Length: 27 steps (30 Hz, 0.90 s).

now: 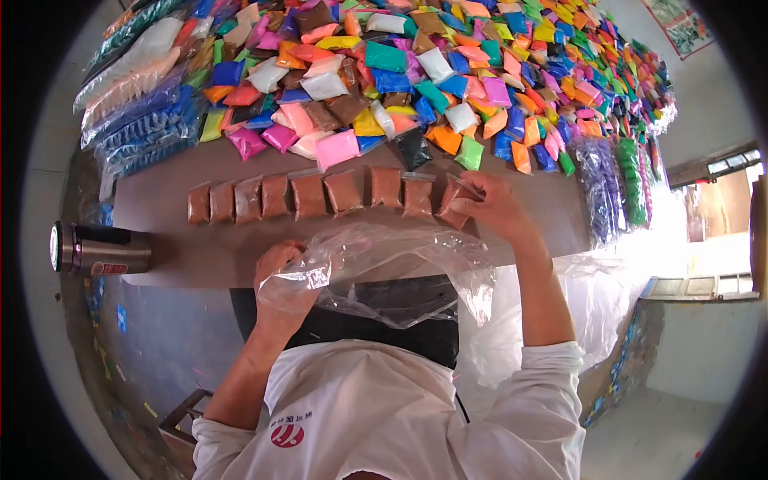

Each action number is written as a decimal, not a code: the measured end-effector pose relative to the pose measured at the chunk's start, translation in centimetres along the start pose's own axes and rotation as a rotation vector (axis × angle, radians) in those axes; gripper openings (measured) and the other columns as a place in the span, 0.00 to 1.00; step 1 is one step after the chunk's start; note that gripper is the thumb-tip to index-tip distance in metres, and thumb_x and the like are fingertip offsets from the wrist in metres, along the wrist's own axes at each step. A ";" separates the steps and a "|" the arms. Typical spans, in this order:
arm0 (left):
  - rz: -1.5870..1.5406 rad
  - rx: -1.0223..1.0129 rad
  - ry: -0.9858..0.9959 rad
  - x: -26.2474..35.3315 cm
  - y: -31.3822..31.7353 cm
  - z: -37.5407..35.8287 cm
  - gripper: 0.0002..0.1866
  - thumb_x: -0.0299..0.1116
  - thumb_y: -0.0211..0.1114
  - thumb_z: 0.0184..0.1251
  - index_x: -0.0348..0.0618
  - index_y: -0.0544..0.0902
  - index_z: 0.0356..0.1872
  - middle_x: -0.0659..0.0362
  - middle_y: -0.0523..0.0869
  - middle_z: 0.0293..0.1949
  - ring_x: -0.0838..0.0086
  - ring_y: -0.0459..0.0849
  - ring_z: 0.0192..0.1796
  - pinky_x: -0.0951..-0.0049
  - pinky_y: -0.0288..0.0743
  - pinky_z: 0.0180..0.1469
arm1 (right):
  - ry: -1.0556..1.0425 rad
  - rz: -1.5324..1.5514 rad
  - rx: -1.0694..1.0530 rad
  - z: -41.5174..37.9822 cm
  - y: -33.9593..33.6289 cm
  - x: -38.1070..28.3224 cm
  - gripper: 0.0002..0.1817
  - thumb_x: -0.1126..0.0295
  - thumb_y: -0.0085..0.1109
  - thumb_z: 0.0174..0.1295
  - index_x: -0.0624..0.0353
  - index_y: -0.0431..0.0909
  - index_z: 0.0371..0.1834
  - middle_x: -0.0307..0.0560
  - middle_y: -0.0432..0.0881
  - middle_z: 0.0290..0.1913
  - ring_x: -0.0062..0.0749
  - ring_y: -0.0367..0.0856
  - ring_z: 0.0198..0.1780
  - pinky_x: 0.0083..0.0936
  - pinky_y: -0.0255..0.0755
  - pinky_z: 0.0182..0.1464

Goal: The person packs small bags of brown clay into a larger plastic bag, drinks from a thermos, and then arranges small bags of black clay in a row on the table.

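Several small clear packets of brown material (309,197) lie side by side in a row across the brown table (160,188). My right hand (494,206) has its fingers closed on the brown packet (458,200) at the right end of that row; this packet is tilted. A large clear plastic bag (384,260) hangs in front of me over the table's near edge. My left hand (280,268) grips the left side of this bag, its fingers partly behind the plastic. The bag's right end reaches below my right wrist.
A heap of colourful packets (432,64) covers the table's far side. Bundled blue packets (148,132) stand at the left, purple ones (600,188) at the right. A steel thermos (104,248) lies by the left edge. More clear plastic (552,312) hangs at the right.
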State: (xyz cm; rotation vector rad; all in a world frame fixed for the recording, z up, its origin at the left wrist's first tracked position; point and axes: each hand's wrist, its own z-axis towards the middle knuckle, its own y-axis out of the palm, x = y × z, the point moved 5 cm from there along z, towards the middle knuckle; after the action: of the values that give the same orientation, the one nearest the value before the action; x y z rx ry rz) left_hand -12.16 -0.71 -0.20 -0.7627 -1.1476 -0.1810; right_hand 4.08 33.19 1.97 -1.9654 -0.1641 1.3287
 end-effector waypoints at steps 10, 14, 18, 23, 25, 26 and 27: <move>0.086 -0.101 0.017 0.3 -0.2 0.0 0.14 0.33 0.72 0.65 0.35 0.82 0.45 0.60 0.86 0.38 0.79 0.82 0.39 0.73 0.77 0.43 | 0.039 0.102 0.140 -2.3 0.8 0.2 0.29 0.66 0.75 0.55 0.68 0.74 0.56 0.48 0.88 0.43 0.29 0.85 0.44 0.27 0.77 0.52; 0.081 -0.052 0.054 0.2 -0.1 0.1 0.15 0.36 0.73 0.65 0.35 0.82 0.43 0.59 0.86 0.37 0.78 0.82 0.40 0.72 0.77 0.43 | -0.037 0.333 0.533 -6.6 -4.5 -3.1 0.22 0.76 0.71 0.53 0.64 0.77 0.52 0.45 0.86 0.39 0.28 0.84 0.44 0.27 0.79 0.46; 0.052 -0.038 -0.036 0.2 0.1 0.2 0.19 0.38 0.76 0.50 0.43 0.81 0.41 0.54 0.85 0.41 0.56 0.83 0.47 0.58 0.70 0.58 | -0.507 0.551 0.480 -16.0 -5.1 -5.3 0.14 0.72 0.68 0.60 0.66 0.80 0.46 0.49 0.84 0.36 0.36 0.84 0.32 0.23 0.76 0.37; 0.024 -0.066 0.129 0.2 1.3 0.7 0.14 0.37 0.75 0.58 0.41 0.82 0.37 0.54 0.85 0.36 0.61 0.84 0.39 0.62 0.75 0.46 | -0.417 0.300 0.028 -15.2 2.6 -16.5 0.24 0.68 0.80 0.43 0.66 0.81 0.43 0.45 0.83 0.29 0.30 0.82 0.30 0.18 0.70 0.30; 0.075 -0.047 0.206 1.1 1.2 0.9 0.12 0.36 0.74 0.61 0.40 0.82 0.35 0.53 0.85 0.35 0.62 0.84 0.36 0.62 0.77 0.41 | -0.356 0.224 0.272 -13.5 5.5 -16.3 0.26 0.70 0.79 0.43 0.63 0.80 0.46 0.43 0.83 0.33 0.29 0.81 0.30 0.21 0.72 0.29; 0.096 -0.037 0.196 1.4 1.1 1.0 0.12 0.37 0.75 0.60 0.40 0.83 0.35 0.53 0.85 0.35 0.60 0.84 0.37 0.61 0.77 0.43 | -0.386 0.112 0.397 -13.1 6.5 -16.7 0.26 0.70 0.79 0.44 0.63 0.79 0.47 0.43 0.84 0.34 0.30 0.81 0.31 0.23 0.73 0.30; 0.115 -0.026 0.186 1.6 1.0 1.0 0.12 0.37 0.75 0.59 0.41 0.83 0.34 0.53 0.85 0.36 0.58 0.84 0.38 0.59 0.76 0.45 | -0.415 -0.003 0.520 -12.7 7.2 -17.2 0.26 0.70 0.79 0.45 0.62 0.79 0.48 0.43 0.84 0.35 0.31 0.81 0.31 0.24 0.74 0.30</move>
State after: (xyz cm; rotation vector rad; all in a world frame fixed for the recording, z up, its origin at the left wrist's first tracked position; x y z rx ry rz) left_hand -11.76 1.09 0.88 -0.8150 -0.9246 -0.1669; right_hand 4.89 13.32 12.53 -1.2481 -0.0123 1.5764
